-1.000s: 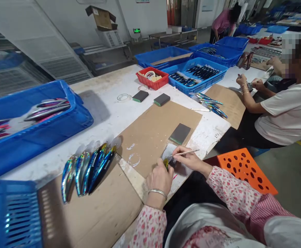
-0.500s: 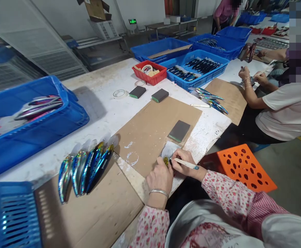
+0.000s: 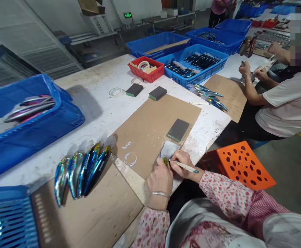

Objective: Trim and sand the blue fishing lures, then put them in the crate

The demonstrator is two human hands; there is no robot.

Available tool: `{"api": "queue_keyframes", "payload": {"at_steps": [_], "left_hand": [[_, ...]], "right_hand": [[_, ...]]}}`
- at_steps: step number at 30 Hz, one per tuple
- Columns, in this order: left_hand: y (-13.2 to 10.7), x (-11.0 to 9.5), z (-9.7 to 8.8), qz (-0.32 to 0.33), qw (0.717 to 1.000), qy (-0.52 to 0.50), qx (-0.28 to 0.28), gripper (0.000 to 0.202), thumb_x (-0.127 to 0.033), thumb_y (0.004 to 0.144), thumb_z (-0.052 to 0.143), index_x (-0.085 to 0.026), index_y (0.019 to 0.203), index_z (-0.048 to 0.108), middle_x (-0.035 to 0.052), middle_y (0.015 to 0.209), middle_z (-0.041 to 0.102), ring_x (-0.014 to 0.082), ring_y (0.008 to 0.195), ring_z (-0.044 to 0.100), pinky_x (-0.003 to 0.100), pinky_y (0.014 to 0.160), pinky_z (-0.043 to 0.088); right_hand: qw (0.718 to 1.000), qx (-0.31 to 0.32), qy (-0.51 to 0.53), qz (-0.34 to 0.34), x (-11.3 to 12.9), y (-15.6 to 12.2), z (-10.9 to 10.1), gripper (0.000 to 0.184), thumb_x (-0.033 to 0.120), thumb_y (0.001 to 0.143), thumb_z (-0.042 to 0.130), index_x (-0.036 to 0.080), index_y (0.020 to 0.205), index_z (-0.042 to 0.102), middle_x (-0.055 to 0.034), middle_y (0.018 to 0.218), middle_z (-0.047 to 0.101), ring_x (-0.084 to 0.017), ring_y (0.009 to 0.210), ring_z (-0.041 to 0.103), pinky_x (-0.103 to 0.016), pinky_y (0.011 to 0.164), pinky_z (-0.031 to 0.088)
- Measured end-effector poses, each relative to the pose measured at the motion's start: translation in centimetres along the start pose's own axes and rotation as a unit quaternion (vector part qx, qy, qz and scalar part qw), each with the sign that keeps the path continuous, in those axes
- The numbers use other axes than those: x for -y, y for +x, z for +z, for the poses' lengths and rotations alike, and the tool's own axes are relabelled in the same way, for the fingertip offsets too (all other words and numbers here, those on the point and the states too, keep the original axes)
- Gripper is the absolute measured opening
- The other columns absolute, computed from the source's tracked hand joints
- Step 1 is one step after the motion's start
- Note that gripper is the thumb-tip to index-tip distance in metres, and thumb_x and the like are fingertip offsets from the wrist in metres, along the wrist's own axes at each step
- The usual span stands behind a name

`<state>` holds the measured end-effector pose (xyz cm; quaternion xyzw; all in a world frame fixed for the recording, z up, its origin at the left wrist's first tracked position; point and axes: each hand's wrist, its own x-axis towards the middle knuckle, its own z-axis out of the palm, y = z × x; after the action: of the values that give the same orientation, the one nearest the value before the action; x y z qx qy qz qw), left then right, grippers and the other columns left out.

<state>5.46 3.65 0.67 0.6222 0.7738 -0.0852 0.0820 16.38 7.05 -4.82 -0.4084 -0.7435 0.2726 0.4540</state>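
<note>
My left hand [image 3: 160, 179] is closed around a fishing lure [image 3: 165, 161] at the near edge of the cardboard sheet [image 3: 150, 129]. Only the lure's yellow-green head and its clear round lip [image 3: 167, 150] show; fingers hide the body. In my right hand [image 3: 181, 161] is a slim pale stick-shaped tool [image 3: 188, 167] with a blue-green rear end. Its working tip meets the lure by my left fingers, too small to make out. A dark sanding block [image 3: 178, 130] lies just beyond my hands. Several shiny blue lures [image 3: 81, 170] rest in a row to the left.
Blue crates [image 3: 72, 117] with lures stand left, and a blue basket [image 3: 191, 78] stands at the back beside a red tray [image 3: 150, 76] of tape. Two more sanding blocks [image 3: 157, 93] lie ahead. An orange crate [image 3: 243, 165] sits right, near a co-worker [image 3: 290, 103].
The view has shifted slightly, so the left crates and lures sit a little further left. Both hands keep their hold on the lure and the tool, with barely any movement.
</note>
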Motion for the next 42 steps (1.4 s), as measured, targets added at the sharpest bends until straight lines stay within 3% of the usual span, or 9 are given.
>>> {"api": "queue_keyframes", "payload": {"at_steps": [4,8,17,24,30,38,42], "left_hand": [[0.02,0.01,0.27,0.0,1.0,0.013,-0.014,0.022,-0.036,0.092,0.036,-0.016,0.096,0.046,0.0106,0.077,0.068,0.0255,0.071,0.069,0.029,0.054,0.045],[0.01,0.08,0.4,0.006,0.999,0.024,-0.027,0.025,-0.037,0.093,0.033,-0.016,0.095,0.046,0.0098,0.075,0.068,0.0248,0.069,0.069,0.029,0.053,0.045],[0.0,0.11,0.86,0.004,0.999,0.019,-0.032,0.022,-0.037,0.092,0.036,-0.017,0.094,0.045,0.009,0.076,0.067,0.025,0.069,0.07,0.028,0.052,0.043],[-0.03,0.08,0.81,0.0,0.999,0.016,-0.035,0.022,-0.036,0.092,0.035,-0.017,0.094,0.045,0.0091,0.076,0.068,0.0253,0.067,0.069,0.029,0.051,0.042],[-0.14,0.0,0.24,0.003,1.0,0.023,-0.017,0.024,-0.037,0.093,0.034,-0.016,0.095,0.046,0.01,0.079,0.068,0.0245,0.07,0.07,0.027,0.051,0.041],[-0.04,0.11,0.56,0.003,1.0,0.014,-0.026,0.023,-0.037,0.093,0.034,-0.016,0.095,0.045,0.0095,0.078,0.068,0.0252,0.07,0.07,0.028,0.051,0.042],[-0.05,0.12,0.47,0.001,0.999,0.021,-0.028,0.025,-0.038,0.094,0.032,-0.016,0.094,0.045,0.0093,0.077,0.068,0.0245,0.07,0.07,0.028,0.052,0.042]], "right_hand": [[0.999,-0.007,0.039,-0.011,0.05,0.05,-0.27,0.022,0.032,0.083,0.044,0.02,0.065,0.042,0.0004,0.061,0.047,-0.014,0.058,0.043,-0.027,0.056,0.034],[0.996,-0.013,0.086,0.026,0.31,0.05,-0.6,0.021,0.031,0.084,0.046,0.02,0.067,0.045,0.0009,0.063,0.049,-0.012,0.057,0.045,-0.025,0.055,0.035],[0.999,-0.035,0.01,-0.012,0.03,0.0,0.17,0.017,0.027,0.083,0.045,0.02,0.067,0.042,0.0002,0.063,0.049,-0.013,0.059,0.045,-0.027,0.057,0.036],[0.999,-0.002,0.04,-0.006,0.1,-0.01,-0.28,0.021,0.031,0.084,0.044,0.02,0.065,0.041,0.0004,0.061,0.047,-0.013,0.057,0.043,-0.027,0.055,0.033],[0.999,-0.03,0.034,-0.002,0.12,-0.04,-0.01,0.016,0.026,0.083,0.045,0.02,0.068,0.042,0.0006,0.064,0.048,-0.013,0.059,0.045,-0.026,0.057,0.035],[0.999,0.002,0.049,-0.016,0.08,0.15,-0.41,0.019,0.029,0.083,0.044,0.02,0.066,0.041,0.0008,0.061,0.045,-0.014,0.058,0.043,-0.026,0.056,0.033],[0.998,-0.024,0.056,0.0,0.24,0.11,-0.35,0.019,0.028,0.084,0.044,0.02,0.067,0.041,0.0009,0.063,0.047,-0.013,0.058,0.044,-0.026,0.056,0.034]]}}
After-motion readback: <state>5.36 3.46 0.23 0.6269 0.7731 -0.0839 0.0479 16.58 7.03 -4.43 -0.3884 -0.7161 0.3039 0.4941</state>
